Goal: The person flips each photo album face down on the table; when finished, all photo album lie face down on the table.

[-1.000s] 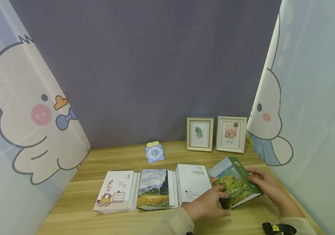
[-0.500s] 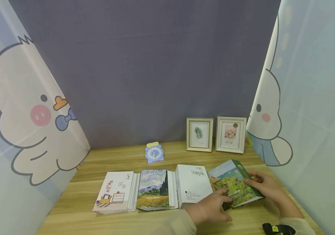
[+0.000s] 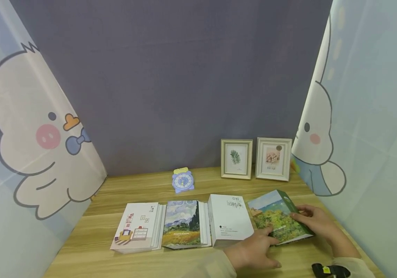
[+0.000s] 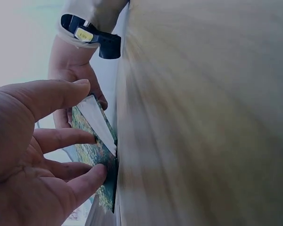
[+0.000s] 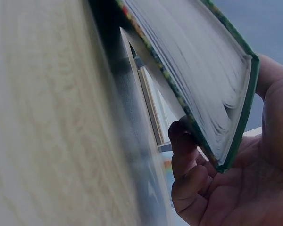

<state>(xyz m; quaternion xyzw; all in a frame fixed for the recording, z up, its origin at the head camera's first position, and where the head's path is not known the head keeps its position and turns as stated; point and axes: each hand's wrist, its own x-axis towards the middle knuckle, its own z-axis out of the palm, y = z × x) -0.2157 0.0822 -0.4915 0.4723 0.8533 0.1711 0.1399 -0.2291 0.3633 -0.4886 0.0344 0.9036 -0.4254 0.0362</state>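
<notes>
A green-spined photo album (image 3: 278, 216) with a painted landscape cover lies at the right of the table. Its spine side is raised and its left edge is low, near the tabletop. My right hand (image 3: 314, 222) grips the spine side, thumb on the cover; in the right wrist view, fingers of the right hand (image 5: 193, 188) curl underneath, below the pages (image 5: 193, 56). My left hand (image 3: 254, 251) touches the cover's lower left part with extended fingertips, thumb held apart. The left wrist view shows these left fingers (image 4: 68, 136) fairly straight against the cover.
To the left, in a row, lie a white album (image 3: 231, 218), a landscape-covered album (image 3: 181, 224) and a white album with furniture drawings (image 3: 135, 226). Behind stand two picture frames (image 3: 236, 159) and a blue clock-shaped item (image 3: 183, 181). A curtain (image 3: 184, 85) closes the back.
The album's spine side has tipped lower and the album has shifted slightly right and toward me. My left hand has slid a little right and down with it; the right hand keeps its grip.
</notes>
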